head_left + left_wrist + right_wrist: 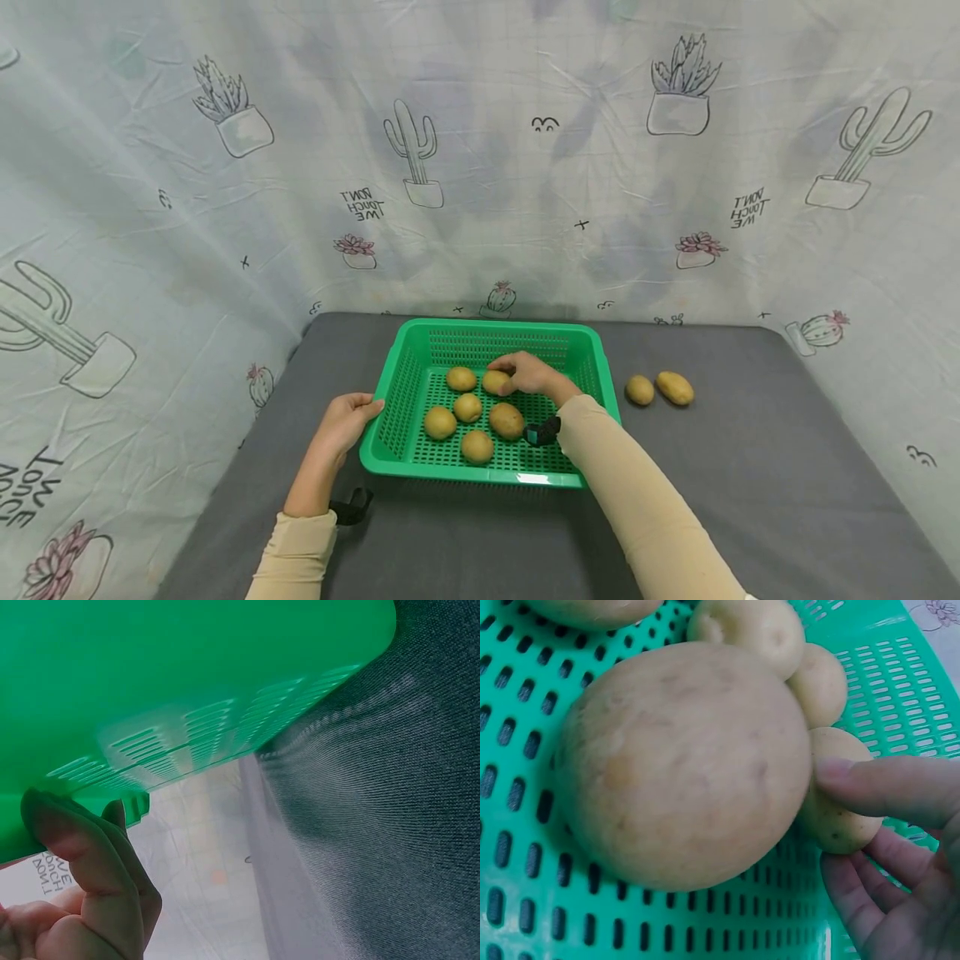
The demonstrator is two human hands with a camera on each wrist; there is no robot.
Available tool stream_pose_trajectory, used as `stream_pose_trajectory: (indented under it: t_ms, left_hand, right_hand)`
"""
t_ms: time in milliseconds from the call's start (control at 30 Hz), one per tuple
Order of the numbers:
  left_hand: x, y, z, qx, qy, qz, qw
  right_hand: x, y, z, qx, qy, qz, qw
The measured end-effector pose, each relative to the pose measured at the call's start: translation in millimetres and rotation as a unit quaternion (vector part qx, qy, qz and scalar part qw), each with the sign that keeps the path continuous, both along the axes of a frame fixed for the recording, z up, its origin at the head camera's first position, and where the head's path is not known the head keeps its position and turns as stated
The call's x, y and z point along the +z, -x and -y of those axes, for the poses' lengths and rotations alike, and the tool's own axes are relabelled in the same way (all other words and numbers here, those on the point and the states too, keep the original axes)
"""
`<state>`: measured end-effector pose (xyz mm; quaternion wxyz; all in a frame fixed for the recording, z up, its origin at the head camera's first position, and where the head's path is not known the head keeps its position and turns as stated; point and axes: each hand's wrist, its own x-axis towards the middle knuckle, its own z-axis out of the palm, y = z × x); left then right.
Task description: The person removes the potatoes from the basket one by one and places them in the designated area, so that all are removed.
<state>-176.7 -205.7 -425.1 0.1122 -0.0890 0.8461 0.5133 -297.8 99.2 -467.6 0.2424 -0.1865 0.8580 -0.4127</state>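
Observation:
A green plastic basket (pixel 390 462) with slotted walls stands on the grey cloth, several potatoes on its floor. My right hand (pixel 531 374) reaches inside and holds a potato (pixel 838 825) between thumb and fingers, near the back of the group. Close to the right wrist camera lies a larger potato (pixel 682 765), which is the brownish potato (pixel 507 422) in the head view. At the basket's left rim my left hand (pixel 347 422) grips the edge, thumb on top. In the left wrist view the curled fingers (pixel 97 862) reach under that rim.
Two potatoes, a round potato (pixel 640 390) and a longer potato (pixel 675 388), lie on the grey tablecloth (pixel 750 467) to the right of the basket. A cactus-print curtain (pixel 480 167) hangs behind the table and along its sides.

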Motion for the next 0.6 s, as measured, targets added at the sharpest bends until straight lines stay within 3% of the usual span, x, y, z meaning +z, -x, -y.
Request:
stream_pose_trajectory:
  t_ms: [600]
  left_hand:
    - [-3.4, 0.0, 2.6, -0.003, -0.002, -0.005, 1.0]
  right_hand:
    - [29.5, -3.2, -2, 0.0, 0.093, -0.018, 0.9955]
